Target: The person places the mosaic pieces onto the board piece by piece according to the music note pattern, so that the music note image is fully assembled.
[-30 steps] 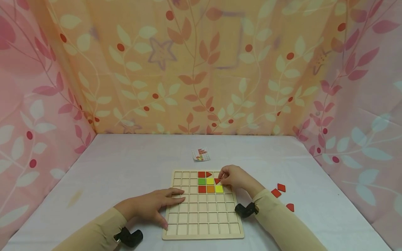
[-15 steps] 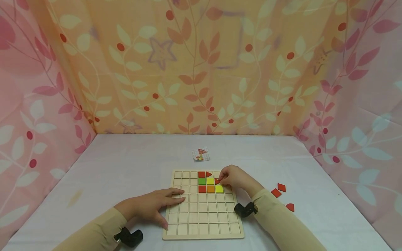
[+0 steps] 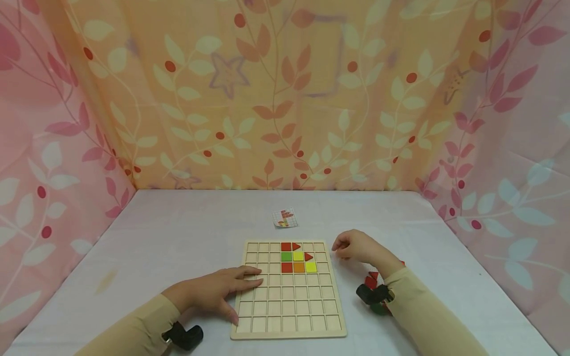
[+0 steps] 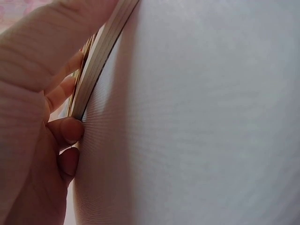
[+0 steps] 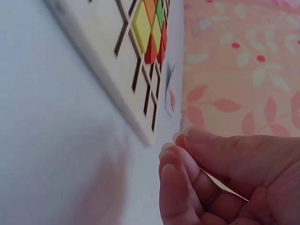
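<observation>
A wooden grid board (image 3: 288, 311) lies on the white cloth. Several coloured square tiles fill cells near its far side, among them a green tile (image 3: 286, 256) and an orange tile (image 3: 299, 267). Two red triangle tiles sit at the right of this group, one of them the nearer red triangle (image 3: 308, 257). My left hand (image 3: 213, 291) rests on the board's left edge, fingers spread over the cells and thumb against the near part. Past the far right corner of the board hovers my right hand (image 5: 211, 178), its fingers loosely bent with nothing between the fingertips.
Beyond the board lies a small printed pattern card (image 3: 285, 218). Loose red tiles (image 3: 371, 282) and a dark green piece (image 3: 379, 309) lie on the cloth at the right, partly hidden by the right forearm and its black wrist device.
My right hand has let go of the nearer red triangle, which stays in its cell, and has moved right, off the board. The left hand has kept its place.
</observation>
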Motion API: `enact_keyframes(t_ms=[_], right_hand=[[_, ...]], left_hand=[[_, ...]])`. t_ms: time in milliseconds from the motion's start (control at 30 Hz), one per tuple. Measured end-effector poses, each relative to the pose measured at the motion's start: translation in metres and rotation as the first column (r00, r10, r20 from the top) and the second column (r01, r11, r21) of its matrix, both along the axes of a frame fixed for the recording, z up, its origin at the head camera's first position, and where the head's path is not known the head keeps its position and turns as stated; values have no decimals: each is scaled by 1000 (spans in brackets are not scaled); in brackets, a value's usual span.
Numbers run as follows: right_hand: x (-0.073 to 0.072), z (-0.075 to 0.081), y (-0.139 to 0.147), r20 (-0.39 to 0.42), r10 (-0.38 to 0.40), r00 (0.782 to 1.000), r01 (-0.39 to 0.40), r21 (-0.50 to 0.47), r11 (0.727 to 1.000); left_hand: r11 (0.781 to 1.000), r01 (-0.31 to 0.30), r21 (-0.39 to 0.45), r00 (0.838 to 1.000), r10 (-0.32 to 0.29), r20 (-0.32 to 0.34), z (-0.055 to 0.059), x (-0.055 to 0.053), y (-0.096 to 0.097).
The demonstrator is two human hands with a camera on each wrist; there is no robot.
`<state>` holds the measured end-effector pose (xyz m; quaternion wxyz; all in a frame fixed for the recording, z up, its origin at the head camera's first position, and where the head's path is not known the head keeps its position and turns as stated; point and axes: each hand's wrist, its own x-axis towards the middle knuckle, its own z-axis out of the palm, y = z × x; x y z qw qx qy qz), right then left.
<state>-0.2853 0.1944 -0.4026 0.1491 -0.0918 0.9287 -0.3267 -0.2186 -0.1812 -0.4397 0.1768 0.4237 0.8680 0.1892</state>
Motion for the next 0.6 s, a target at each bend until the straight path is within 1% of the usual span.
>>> enact_keyframes(t_ms=[167, 233, 333, 433, 500, 567, 600], right_hand=[[7, 3, 25, -3, 15, 1000, -15, 14, 1000], [10, 2, 35, 5, 9, 1000, -9, 23, 1000], [15, 1, 48, 51, -47, 998, 46, 35, 998], [19, -1, 60, 69, -78, 995, 74, 62, 995], [22, -2, 67, 72, -89, 993, 84, 70, 994], [25, -3, 72, 69, -78, 995, 73, 83, 994], [26, -3, 74, 74, -85, 994, 78, 88, 993]], left_hand=[[1000, 9, 8, 1000, -9, -4, 1, 0, 0], [1000, 9, 8, 1000, -9, -4, 0, 0, 0], [1000, 6, 4, 1000, -6, -6, -1, -1, -1], [1000, 5, -2, 1000, -5, -11, -3, -2, -1], [1000, 6, -4, 1000, -6, -16, -4, -2, -1], [1000, 7, -6, 1000, -7, -21, -5, -3, -1], [1000, 10, -5, 1000, -10, -23, -5, -2, -1]])
